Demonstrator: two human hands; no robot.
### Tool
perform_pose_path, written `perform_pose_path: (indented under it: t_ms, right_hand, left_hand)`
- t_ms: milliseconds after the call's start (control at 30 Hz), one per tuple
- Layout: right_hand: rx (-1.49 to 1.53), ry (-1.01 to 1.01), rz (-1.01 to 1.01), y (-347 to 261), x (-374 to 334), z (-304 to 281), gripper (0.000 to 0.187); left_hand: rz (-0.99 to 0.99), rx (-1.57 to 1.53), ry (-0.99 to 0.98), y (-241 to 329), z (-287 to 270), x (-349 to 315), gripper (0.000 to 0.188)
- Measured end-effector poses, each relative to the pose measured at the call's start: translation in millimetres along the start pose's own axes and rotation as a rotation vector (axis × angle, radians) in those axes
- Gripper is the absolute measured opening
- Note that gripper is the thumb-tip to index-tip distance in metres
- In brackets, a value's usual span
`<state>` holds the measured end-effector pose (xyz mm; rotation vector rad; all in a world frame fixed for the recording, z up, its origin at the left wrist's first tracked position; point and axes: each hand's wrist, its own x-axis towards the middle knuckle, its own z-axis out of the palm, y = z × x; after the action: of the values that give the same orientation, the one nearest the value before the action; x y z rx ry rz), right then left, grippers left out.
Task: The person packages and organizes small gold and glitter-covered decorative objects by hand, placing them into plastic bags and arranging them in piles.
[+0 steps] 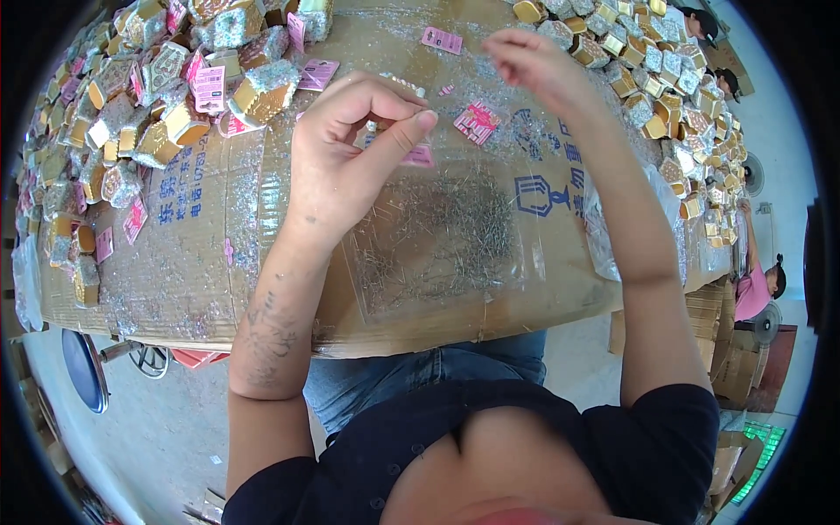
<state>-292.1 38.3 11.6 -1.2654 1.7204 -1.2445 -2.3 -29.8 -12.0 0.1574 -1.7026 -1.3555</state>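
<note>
Over the middle of the cardboard-covered table, my left hand (354, 144) is closed, thumb tip pressed to forefinger. Whatever is in that pinch is too small to make out. A small pale, bead-like strip (404, 84) shows just beyond its fingers. Raised farther off to the right is my right hand (538, 70), its fingers bent and smeared, so its grip does not show. Between the hands lies a pink-and-white patterned card (477, 121). A pink tag (418, 157) sits partly behind my left thumb. Nearer me, many thin metal pins (464, 219) are scattered over a clear plastic sheet (372, 302).
Glittery gold-and-white ornaments are heaped at the left (166, 131) and the right (665, 96), pink tags among those at left. Another pink tag (442, 40) lies at the far side. A clear plastic bag (604, 241) rests by the table's right edge. Other people sit beyond.
</note>
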Motion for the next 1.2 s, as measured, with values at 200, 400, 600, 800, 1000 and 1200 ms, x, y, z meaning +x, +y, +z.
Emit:
perform_pose_path:
  t_ms: [200, 400, 600, 800, 1000, 1200]
  right_hand:
    - [-0.229, -0.134, -0.243, -44, -23, 16, 0.029]
    - [-0.343, -0.351, -0.59, -65, -57, 75, 0.034]
    - [-0.254, -0.344, -0.569, -63, -63, 75, 0.033]
    - [-0.223, -0.476, -0.494, -69, -73, 68, 0.034]
    - [-0.35, -0.445, -0.57, -79, -87, 70, 0.02]
    - [-0.523, -0.202, -0.635, -87, -100, 81, 0.013]
  left_hand:
    - [-0.286, -0.32, 0.01, -2, -3, 0, 0.003]
    - [-0.531, -0.445, -0.156, 10, -11, 2, 0.004]
    - [-0.612, -0.474, -0.25, 13, -10, 2, 0.011]
    - [-0.689, -0.448, -0.438, 20, -14, 6, 0.011]
    - [-0.708, -0.425, -0.532, 15, -10, 2, 0.008]
    - [-0.69, -0.469, -0.432, 13, -9, 0, 0.009]
